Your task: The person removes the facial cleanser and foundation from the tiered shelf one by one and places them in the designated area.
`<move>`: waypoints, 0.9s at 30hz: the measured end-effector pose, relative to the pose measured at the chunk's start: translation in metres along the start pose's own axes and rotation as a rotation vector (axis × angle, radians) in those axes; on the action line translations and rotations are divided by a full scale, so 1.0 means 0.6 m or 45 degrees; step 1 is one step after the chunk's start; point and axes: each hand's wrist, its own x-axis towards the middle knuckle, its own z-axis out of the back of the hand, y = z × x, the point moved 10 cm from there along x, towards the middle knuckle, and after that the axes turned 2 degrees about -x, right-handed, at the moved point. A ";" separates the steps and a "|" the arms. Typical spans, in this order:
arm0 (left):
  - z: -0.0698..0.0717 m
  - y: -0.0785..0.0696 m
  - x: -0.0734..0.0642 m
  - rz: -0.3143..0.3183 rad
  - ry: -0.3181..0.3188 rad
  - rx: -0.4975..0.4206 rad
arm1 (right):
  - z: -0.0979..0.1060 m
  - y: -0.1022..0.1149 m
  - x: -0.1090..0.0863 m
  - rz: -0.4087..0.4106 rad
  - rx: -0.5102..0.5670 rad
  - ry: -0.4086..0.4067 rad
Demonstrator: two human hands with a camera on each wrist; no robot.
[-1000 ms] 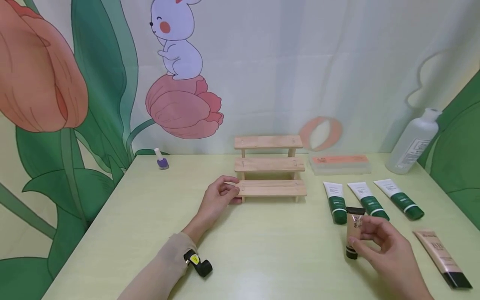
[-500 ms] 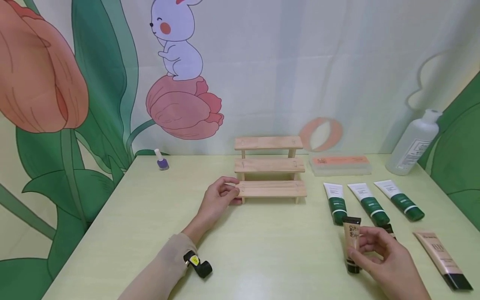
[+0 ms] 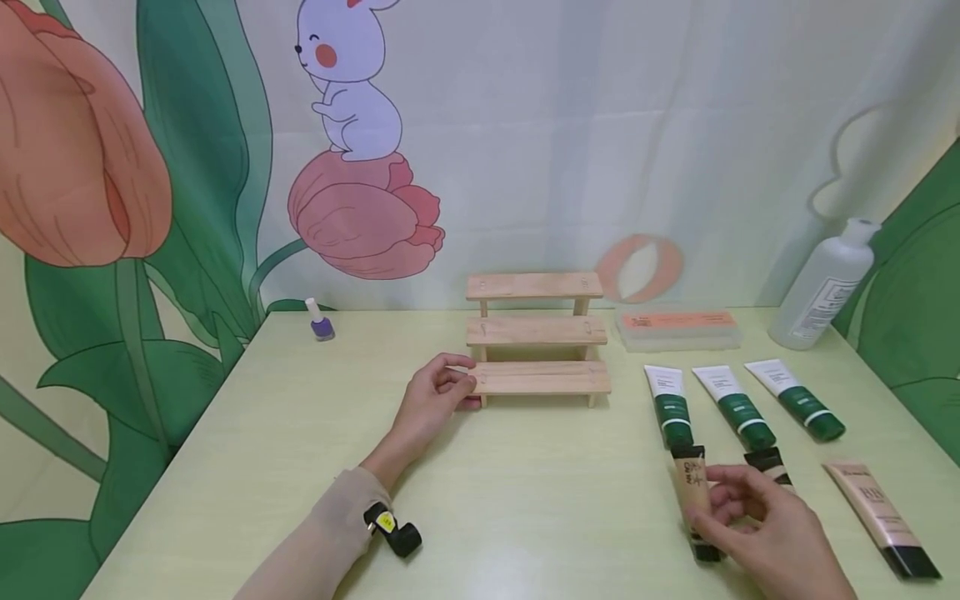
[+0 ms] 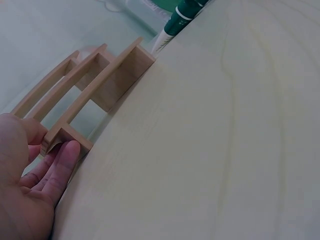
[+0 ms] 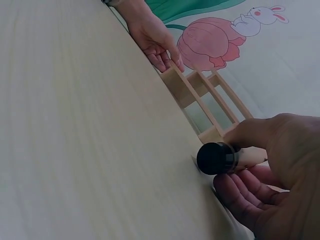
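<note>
In the head view, my left hand grips the left end of the lowest step of a three-tier wooden display stand. The left wrist view shows the thumb and fingers around that end of the stand. At the right, my right hand pinches a small beige squeeze tube between thumb and fingers. The tube tilts slightly, its black cap towards me. In the right wrist view this black cap faces the camera. Behind the right hand lies another black-and-beige tube, partly hidden.
Three green-and-white tubes lie in a row right of the stand. A larger beige tube is at the far right. Further back are a flat clear box and a white bottle. Purple nail polish stands at the back left.
My right hand has drawn the small beige tube towards me and slightly left. More of the black-and-beige tube behind it now shows. The left hand keeps its hold on the stand.
</note>
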 end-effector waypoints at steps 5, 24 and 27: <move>0.001 0.001 0.000 -0.002 0.002 -0.003 | 0.002 0.001 0.001 0.032 -0.059 -0.008; -0.001 -0.005 0.004 -0.021 0.007 -0.008 | 0.020 0.009 -0.002 0.004 -0.143 -0.097; 0.000 -0.004 0.003 -0.019 -0.005 -0.017 | 0.028 0.020 -0.005 0.050 -0.159 -0.156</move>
